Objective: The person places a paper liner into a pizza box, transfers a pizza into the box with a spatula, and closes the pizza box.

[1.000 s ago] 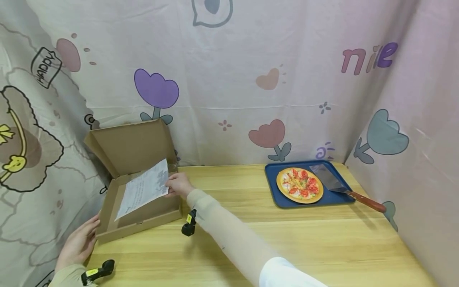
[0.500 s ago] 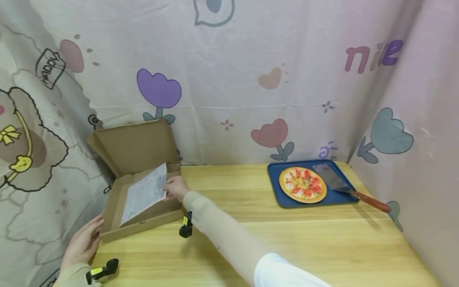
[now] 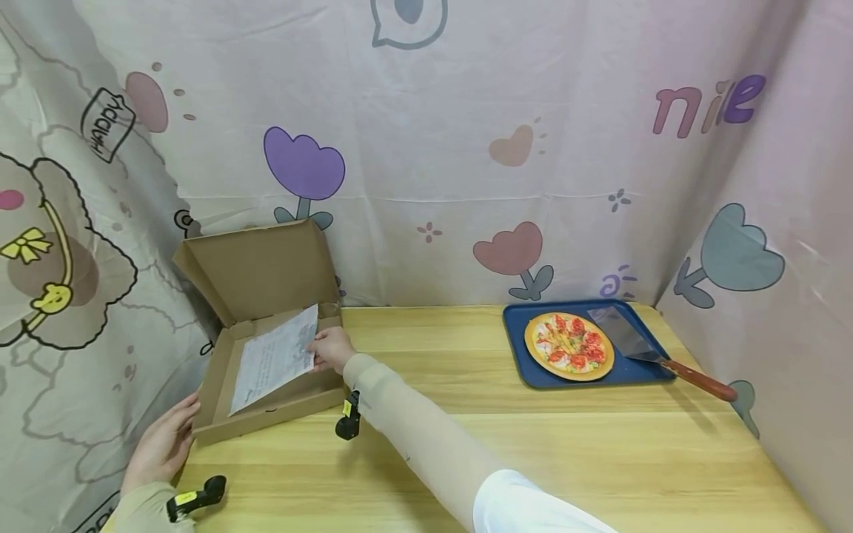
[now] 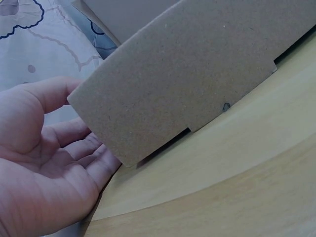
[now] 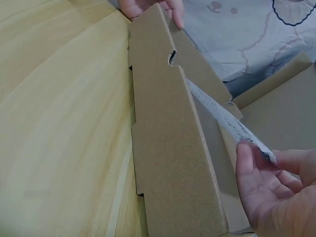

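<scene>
The box point(image 3: 280, 414) stands at the table's point(image 3: 600, 459) left edge, toward its far left corner, with the lid point(image 3: 266, 270) raised at the back, before the curtain point(image 3: 413, 148). The paper point(image 3: 275, 359) slants inside, its right side in the right hand point(image 3: 333, 348). The left hand point(image 3: 158, 448) touches the box's near left corner. By the table's far right corner lies the tray point(image 3: 516, 326), with the pizza point(image 3: 569, 346) on its left part and the spatula point(image 3: 646, 352) right of that, handle projecting past the near right corner.
</scene>
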A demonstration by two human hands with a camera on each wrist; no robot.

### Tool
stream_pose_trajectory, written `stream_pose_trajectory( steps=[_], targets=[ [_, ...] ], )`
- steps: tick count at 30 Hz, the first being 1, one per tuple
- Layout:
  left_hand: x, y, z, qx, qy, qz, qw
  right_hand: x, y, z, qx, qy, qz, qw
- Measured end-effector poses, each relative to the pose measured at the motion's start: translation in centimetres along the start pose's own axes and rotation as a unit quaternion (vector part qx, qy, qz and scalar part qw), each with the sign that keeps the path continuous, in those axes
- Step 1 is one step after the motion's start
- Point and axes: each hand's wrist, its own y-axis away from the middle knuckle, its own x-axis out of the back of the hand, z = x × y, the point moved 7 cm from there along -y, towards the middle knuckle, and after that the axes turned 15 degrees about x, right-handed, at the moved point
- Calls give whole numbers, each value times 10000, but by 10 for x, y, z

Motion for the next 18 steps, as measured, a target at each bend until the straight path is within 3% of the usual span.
stream_pose_trajectory(
  steps=[9,18],
  targets=[
    [-1,0,2,32,24,69,10000,-3,0,5,-174,-324,-220,9991],
    [-2,-4,1,153,3,171,9997,-4,1,6,-248,-460,-188,9985]
  ],
)
